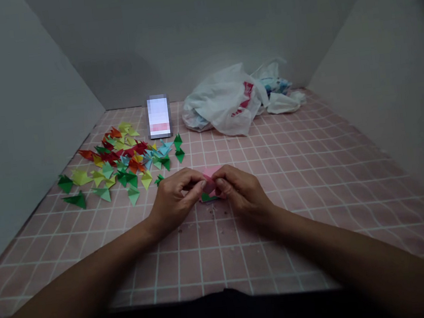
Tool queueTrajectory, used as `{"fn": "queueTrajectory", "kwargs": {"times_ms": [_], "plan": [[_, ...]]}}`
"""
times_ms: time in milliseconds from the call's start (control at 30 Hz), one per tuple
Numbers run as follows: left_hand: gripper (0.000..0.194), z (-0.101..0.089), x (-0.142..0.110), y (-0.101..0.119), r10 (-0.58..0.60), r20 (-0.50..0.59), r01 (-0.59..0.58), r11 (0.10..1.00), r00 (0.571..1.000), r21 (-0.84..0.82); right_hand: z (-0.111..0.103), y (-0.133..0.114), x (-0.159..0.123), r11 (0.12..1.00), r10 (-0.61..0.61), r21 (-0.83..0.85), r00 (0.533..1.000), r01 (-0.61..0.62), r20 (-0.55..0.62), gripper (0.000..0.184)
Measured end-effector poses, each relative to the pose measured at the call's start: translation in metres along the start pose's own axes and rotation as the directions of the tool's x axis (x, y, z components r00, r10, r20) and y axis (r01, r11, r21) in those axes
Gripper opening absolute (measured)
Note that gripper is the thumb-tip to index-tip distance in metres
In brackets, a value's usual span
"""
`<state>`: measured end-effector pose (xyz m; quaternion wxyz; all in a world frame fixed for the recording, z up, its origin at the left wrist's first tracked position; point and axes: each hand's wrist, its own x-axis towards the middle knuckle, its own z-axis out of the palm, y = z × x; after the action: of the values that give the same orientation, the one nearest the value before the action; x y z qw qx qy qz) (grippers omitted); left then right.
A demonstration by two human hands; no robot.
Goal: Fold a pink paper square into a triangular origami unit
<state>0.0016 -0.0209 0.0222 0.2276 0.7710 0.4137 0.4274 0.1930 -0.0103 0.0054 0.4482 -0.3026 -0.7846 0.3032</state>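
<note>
My left hand (176,196) and my right hand (240,189) meet at the middle of the table, fingers pinched together on a small pink piece of paper (209,174). Both hands press it low over the pink checked tablecloth (313,178). A sliver of green paper (209,198) shows under the fingers. To the left lies a heap of several folded paper triangles (124,161) in green, red, yellow, orange and light blue.
A phone (158,116) stands upright at the back, near the paper heap. A crumpled white plastic bag (228,101) with other wrappers lies at the back right. Grey walls close the table on three sides. Small crumbs dot the cloth near my hands.
</note>
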Motion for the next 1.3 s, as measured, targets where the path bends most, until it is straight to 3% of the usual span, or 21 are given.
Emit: {"fn": "queueTrajectory", "kwargs": {"times_ms": [133, 233, 333, 467, 600, 733, 867, 1033, 1300], "plan": [[0.013, 0.001, 0.000, 0.000, 0.101, -0.006, -0.100, 0.994, 0.995, 0.037, 0.001, 0.001, 0.002, 0.946, 0.252, 0.216, 0.967, -0.241, -0.026, 0.006], [0.014, 0.000, 0.001, -0.001, 0.166, -0.007, -0.165, 0.984, 0.986, 0.061, 0.001, 0.001, 0.004, 0.886, 0.330, 0.331, 0.943, -0.324, 0.038, 0.004], [0.014, 0.000, 0.001, -0.002, 0.181, 0.003, -0.181, 0.981, 0.983, 0.070, 0.001, 0.000, 0.004, 0.887, 0.336, 0.312, 0.939, -0.340, 0.066, 0.006], [0.012, 0.000, 0.001, -0.004, 0.170, 0.033, -0.172, 0.983, 0.985, 0.059, 0.000, -0.001, 0.003, 0.933, 0.314, 0.168, 0.948, -0.317, 0.045, 0.010], [0.013, 0.001, 0.000, -0.003, 0.116, 0.042, -0.117, 0.993, 0.992, 0.007, 0.001, 0.000, 0.002, 0.986, 0.165, -0.017, 0.986, -0.166, -0.024, 0.013], [0.016, 0.000, 0.000, -0.001, 0.062, 0.073, -0.059, 0.997, 0.995, -0.046, 0.001, 0.000, 0.002, 0.990, 0.076, -0.115, 0.997, -0.078, -0.019, 0.015], [0.014, -0.004, 0.001, 0.002, 0.058, 0.115, -0.050, 0.996, 0.992, -0.073, 0.001, 0.000, 0.002, 0.990, 0.103, -0.092, 0.994, -0.105, -0.018, 0.016], [0.015, -0.009, 0.004, 0.003, 0.032, 0.205, -0.003, 0.991, 0.978, -0.137, 0.000, 0.000, 0.003, 0.974, 0.228, -0.003, 0.974, -0.228, -0.008, 0.016], [0.009, -0.007, 0.005, -0.001, 0.104, 0.226, -0.088, 0.993, 0.968, -0.083, -0.001, 0.000, 0.004, 0.968, 0.250, 0.017, 0.968, -0.251, 0.012, 0.015]]}}
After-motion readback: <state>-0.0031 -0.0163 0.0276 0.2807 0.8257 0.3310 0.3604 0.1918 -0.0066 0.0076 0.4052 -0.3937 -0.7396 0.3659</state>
